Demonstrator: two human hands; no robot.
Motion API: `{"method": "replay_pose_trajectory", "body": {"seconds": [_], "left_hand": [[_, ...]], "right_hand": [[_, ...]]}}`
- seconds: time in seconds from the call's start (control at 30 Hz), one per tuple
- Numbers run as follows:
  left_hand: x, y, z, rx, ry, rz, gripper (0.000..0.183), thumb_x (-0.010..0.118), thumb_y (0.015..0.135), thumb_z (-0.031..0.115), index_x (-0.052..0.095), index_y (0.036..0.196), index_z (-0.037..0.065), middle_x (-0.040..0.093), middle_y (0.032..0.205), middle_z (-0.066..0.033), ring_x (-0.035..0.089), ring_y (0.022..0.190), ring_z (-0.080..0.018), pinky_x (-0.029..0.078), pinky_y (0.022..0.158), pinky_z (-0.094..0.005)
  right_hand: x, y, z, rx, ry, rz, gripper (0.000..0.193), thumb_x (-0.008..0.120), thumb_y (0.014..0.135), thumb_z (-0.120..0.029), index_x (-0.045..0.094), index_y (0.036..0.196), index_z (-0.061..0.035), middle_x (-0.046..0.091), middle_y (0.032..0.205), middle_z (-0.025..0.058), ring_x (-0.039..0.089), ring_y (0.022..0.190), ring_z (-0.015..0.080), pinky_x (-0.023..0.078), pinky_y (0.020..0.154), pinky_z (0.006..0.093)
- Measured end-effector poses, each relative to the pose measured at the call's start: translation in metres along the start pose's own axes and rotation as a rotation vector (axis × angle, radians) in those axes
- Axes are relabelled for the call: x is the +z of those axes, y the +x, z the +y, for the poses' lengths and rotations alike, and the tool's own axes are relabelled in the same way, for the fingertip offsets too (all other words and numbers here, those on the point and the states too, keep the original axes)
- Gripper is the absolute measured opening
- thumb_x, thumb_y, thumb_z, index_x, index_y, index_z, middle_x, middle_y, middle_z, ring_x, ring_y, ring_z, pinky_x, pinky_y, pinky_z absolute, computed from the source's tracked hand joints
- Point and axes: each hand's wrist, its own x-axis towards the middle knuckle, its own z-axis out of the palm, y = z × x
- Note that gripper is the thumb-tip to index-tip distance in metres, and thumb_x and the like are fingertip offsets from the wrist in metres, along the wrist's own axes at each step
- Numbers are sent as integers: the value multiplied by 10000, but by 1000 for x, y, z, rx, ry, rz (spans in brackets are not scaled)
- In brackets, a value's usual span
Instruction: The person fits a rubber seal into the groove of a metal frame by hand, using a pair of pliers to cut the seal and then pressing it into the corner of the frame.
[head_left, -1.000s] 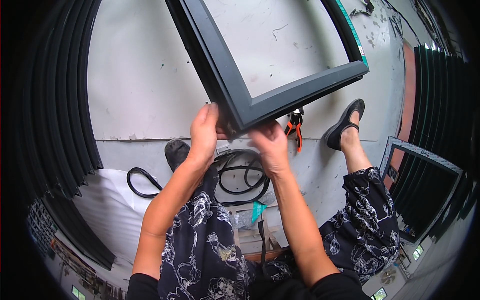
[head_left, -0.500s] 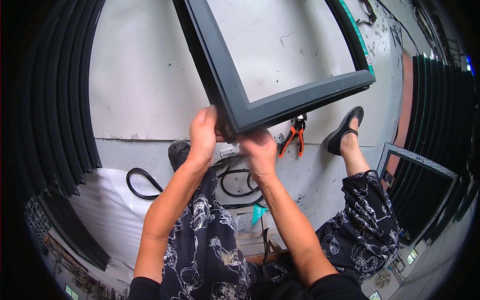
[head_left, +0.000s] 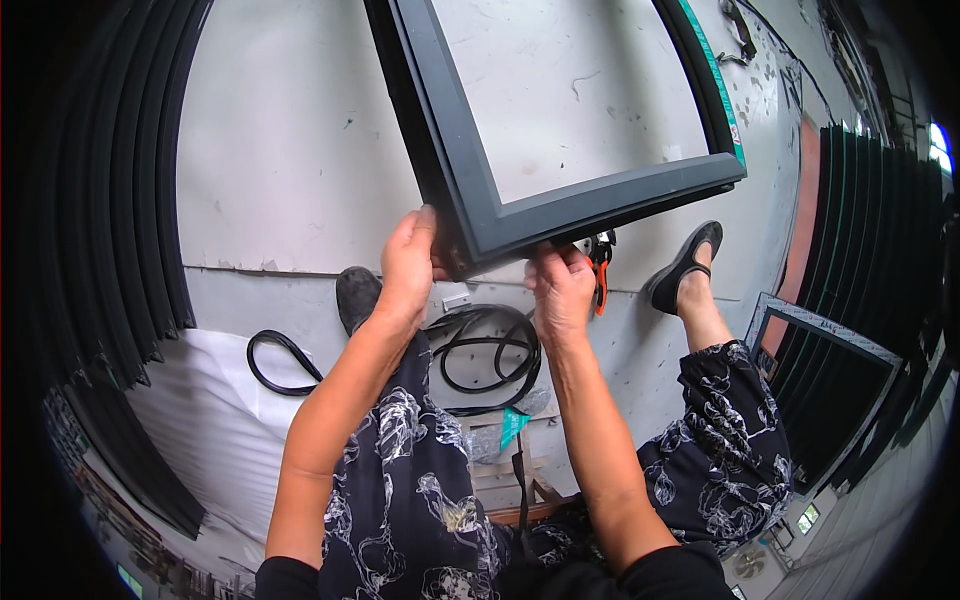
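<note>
Hands clamp the frame [head_left: 560,215] corner at twelve o'clock: left hand [head_left: 408,262] grips its side, right hand [head_left: 562,288] pinches the bottom rail, steadying it; pliers [head_left: 601,270] lie just beyond.

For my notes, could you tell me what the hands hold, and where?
Both grip the dark frame at its near corner: left hand on the side bar, right hand under the bottom bar.

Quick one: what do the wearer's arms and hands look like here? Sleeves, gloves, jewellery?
Both forearms are bare to above the elbow, where short black sleeves begin at the lower edge. The left hand and right hand wear no gloves; no rings, watch or bracelets are visible. No markings on the arms can be made out.
</note>
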Motion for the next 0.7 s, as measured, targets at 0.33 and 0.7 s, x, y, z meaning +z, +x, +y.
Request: {"method": "replay_pose_trajectory", "body": {"seconds": [0.33,0.7], "left_hand": [[-31,-29,-23,-93,-310,-390,382,647,795,47,476,1132,-6,553,1113,-103,544,1047,-193,428,945,-329],[-34,-29,-32,54,-484,-154,121,620,827,72,592,938,32,629,850,-69,627,794,-181,508,706,-266]], "right_hand": [[10,-4,2,133,33,-80,124,534,816,-40,505,933,-12,540,780,29,439,550,89,343,448,197],[49,-21,17,164,60,-163,227,569,776,-57,470,978,-28,532,829,43,442,557,89,340,442,202]]}}
